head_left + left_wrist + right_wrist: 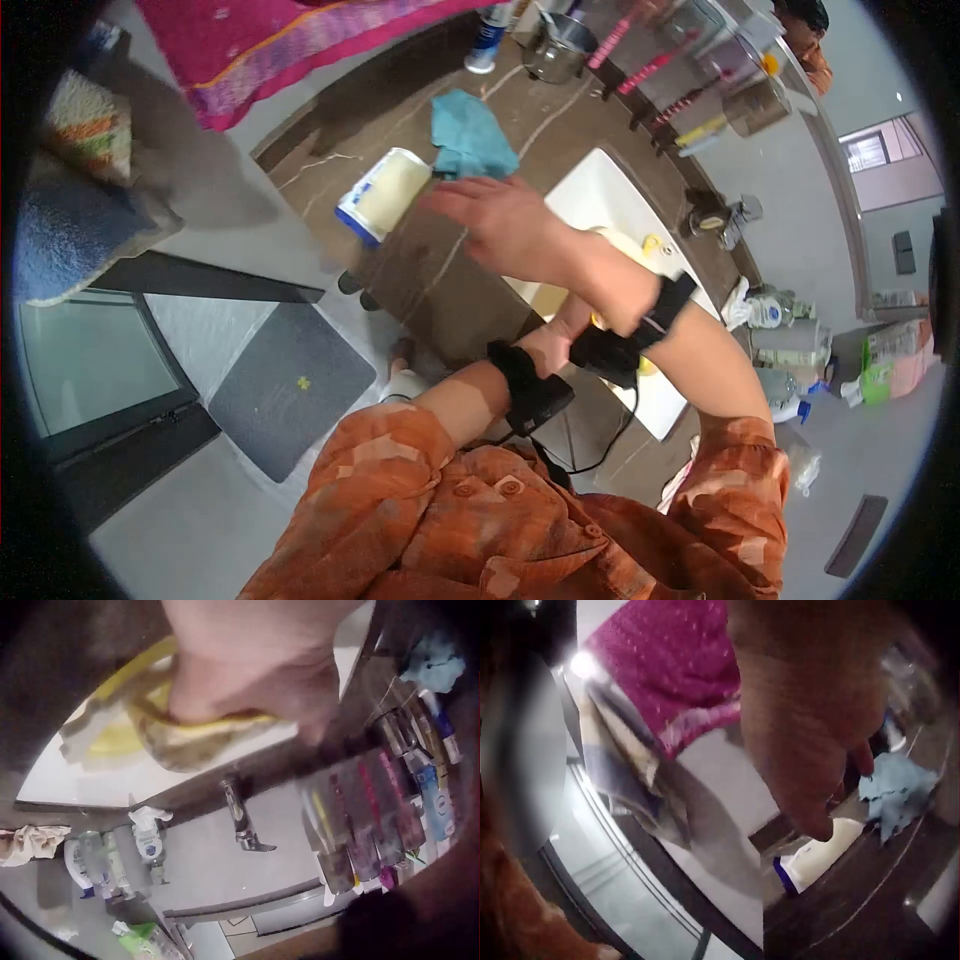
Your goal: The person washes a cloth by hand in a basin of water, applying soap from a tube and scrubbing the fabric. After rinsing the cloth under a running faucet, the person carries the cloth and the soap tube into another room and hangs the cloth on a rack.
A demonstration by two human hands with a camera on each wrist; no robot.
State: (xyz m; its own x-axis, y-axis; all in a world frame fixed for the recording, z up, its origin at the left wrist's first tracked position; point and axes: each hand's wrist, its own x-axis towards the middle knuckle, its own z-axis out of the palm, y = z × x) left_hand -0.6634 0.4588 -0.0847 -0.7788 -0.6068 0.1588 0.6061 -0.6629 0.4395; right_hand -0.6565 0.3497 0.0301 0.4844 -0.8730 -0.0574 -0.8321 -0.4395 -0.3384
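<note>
Reaching looked the step in hand: right hand (505, 225), fingers straight and empty, hovered by the cream bottle (385, 195) lying on the counter beside the sink (600, 190). Left hand (255, 667) gripped a yellow sponge (187, 739) inside the sink. A grasp would call for curling the fingers round the bottle.

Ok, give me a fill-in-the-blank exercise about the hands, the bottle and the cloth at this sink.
1. The left hand grips a ____ cloth over the white sink.
2. The bottle beside the right hand lies on its ____ on the counter.
3. The bottle's cap end, towards the counter's edge, is coloured ____.

Missing words: yellow; side; blue.
</note>
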